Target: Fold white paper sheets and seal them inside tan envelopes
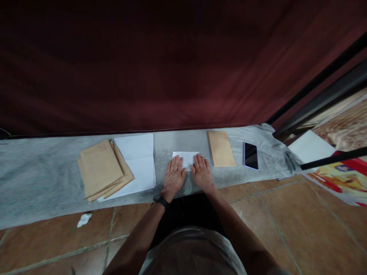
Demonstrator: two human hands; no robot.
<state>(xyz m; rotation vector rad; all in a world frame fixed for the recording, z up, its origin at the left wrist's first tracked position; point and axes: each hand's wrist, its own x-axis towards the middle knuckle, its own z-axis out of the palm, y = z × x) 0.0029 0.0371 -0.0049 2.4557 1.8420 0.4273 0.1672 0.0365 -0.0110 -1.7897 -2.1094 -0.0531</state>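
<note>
Clock: 12 is pointing away from the person, centre on the small paper.
Small paper [187, 156]: lying flat on the grey cloth [183, 138], straight ahead of the body, showing bare between the two hands.
Long axis: looking like 9-to-3, running crosswise to the forearms; hands are covering both near corners, so full outline can't be read.
Left hand [173, 176]: resting palm down at 7 to 8 o'clock, fingertips pointing about 12 and overlapping the paper's left part.
Right hand [202, 175]: resting palm down at 4 to 5 o'clock, fingertips pointing about 11, overlapping the right part.
Fingers: lying straight and flat on both hands, not curling round anything; gripping nothing, only touching the paper from above.
Thumbs: pointing inward at each other, staying apart.
Nearer hand: neither is winning; both are touching, one per end.
3 o'clock: single brown envelope [222, 149] is lying just beyond the right hand, phone [251, 156] farther out.
9 o'clock: white sheets [140, 149] are lying partly under the envelope pile [101, 166].
</note>
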